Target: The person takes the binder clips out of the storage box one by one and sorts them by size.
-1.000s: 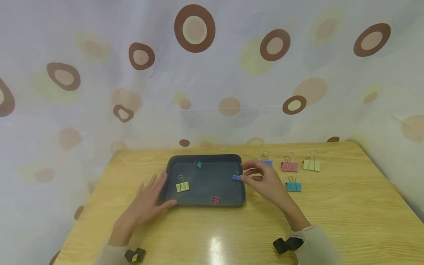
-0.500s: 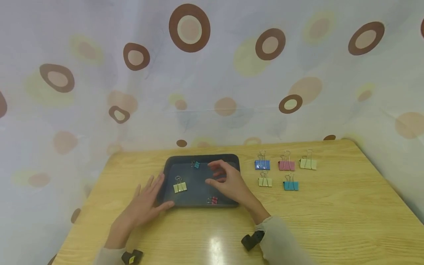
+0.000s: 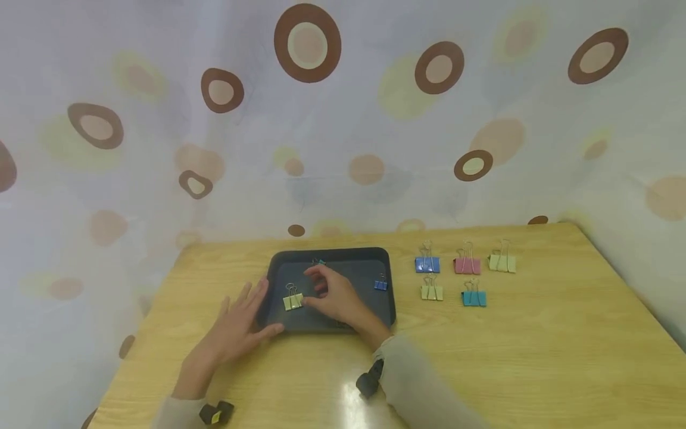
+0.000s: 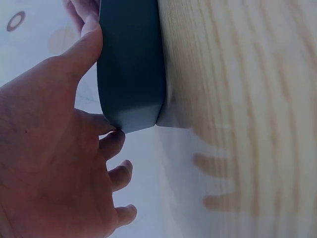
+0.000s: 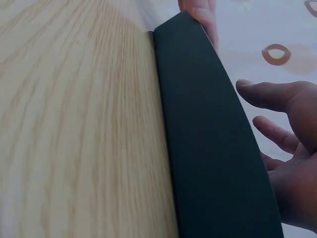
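A spotted curtain backs the wooden tabletop [image 3: 536,345]. The left hand [image 3: 238,325] lies flat, fingers straight, against the dark tray's [image 3: 332,255] left corner. The right hand [image 3: 334,298] reaches inside the tray, fingertips at the yellow binder clip [image 3: 292,301]; whether its grip has clenched, I cannot tell.

The left hand [image 4: 49,148] rests against the corner of a dark tray [image 4: 131,64] — thumb along its side, fingers spread. The tray sits on a wooden table [image 4: 242,99].
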A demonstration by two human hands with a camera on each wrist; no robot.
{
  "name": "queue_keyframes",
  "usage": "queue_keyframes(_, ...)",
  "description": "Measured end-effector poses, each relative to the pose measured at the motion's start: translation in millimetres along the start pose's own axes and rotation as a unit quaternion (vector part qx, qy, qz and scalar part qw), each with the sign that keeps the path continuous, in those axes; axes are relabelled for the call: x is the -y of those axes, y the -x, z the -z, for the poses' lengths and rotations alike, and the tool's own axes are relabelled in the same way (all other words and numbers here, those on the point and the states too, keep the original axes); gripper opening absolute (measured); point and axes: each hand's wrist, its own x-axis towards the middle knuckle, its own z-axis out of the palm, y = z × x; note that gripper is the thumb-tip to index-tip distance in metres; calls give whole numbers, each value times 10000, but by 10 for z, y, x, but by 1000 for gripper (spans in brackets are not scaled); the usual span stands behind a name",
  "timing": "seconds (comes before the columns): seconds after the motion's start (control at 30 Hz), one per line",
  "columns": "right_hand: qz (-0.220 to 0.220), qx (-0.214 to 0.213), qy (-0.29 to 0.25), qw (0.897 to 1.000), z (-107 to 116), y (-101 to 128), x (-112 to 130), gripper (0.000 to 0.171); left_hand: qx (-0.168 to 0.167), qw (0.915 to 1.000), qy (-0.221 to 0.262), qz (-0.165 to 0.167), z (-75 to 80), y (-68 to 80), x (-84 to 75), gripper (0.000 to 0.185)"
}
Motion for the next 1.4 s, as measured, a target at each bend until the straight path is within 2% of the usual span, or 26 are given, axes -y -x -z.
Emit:
queue_keyframes(0.37,-428,-55,566,9975,-349,-184,6,33,132,9998,164,72,10,20,-26,98)
queue_keyframes(0.67,53,-189,1200,9926,-412,-207,13,26,67,9998,182,-45,32,13,-33,98)
queue_keyframes(0.8,53,-123,1329,9910,-418,-217,15,21,-90,9996,202,-197,-14,6,16,98)
queue_keyframes(1.0,43,-21,1205,9927,-419,-216,35,17,-256,9990,274,-251,-28,26,27,98)
queue_keyframes(1.27,120,-346,981,9945,-327,-173,42,15,-60,9997,221,-49,21,36,-41,98)
queue_keyframes(1.4,76,-279,711,9970,-232,-122,68,14,48,9999,136,30,48,41,-62,98)
